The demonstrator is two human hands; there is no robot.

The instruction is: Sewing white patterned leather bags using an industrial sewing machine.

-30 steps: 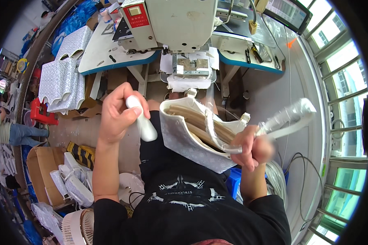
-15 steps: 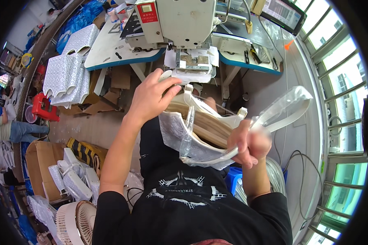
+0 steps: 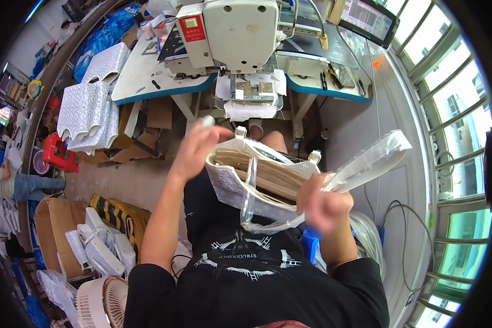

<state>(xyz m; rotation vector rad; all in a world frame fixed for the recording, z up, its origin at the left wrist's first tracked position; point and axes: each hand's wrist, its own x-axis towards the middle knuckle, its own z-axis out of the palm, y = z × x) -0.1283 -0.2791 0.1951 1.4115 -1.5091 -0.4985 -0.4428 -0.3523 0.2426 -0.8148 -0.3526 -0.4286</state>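
Note:
A white handbag point(image 3: 224, 177) with a quilted-looking pattern and beige lining rests over my lap, its top gaping. My right hand point(image 3: 325, 205) is closed round its white strap point(image 3: 366, 167) at the near right rim; clear plastic wraps the strap, which loops out to the right. Another plastic-wrapped length point(image 3: 250, 188) crosses the bag's mouth. My left hand point(image 3: 194, 150) is beside the bag's far left corner, close to a strap tab point(image 3: 240, 132). A small white piece point(image 3: 208, 121) shows at its fingertips, which are smeared by motion; whether it is held, I cannot tell.
Ahead stands an industrial sewing machine point(image 3: 240, 35) with a blue-edged table point(image 3: 142, 82) and a screen point(image 3: 366, 21). Patterned white panels point(image 3: 85, 115) are stacked at left, near a red stool point(image 3: 60, 153). Cartons point(image 3: 60, 229), wrapped white pieces and a fan point(image 3: 101, 300) stand lower left; windows line the right.
My left hand has moved down and left, away from the bag's far rim. The bag has shifted slightly left. My right hand keeps its hold on the strap, a little lower and further left.

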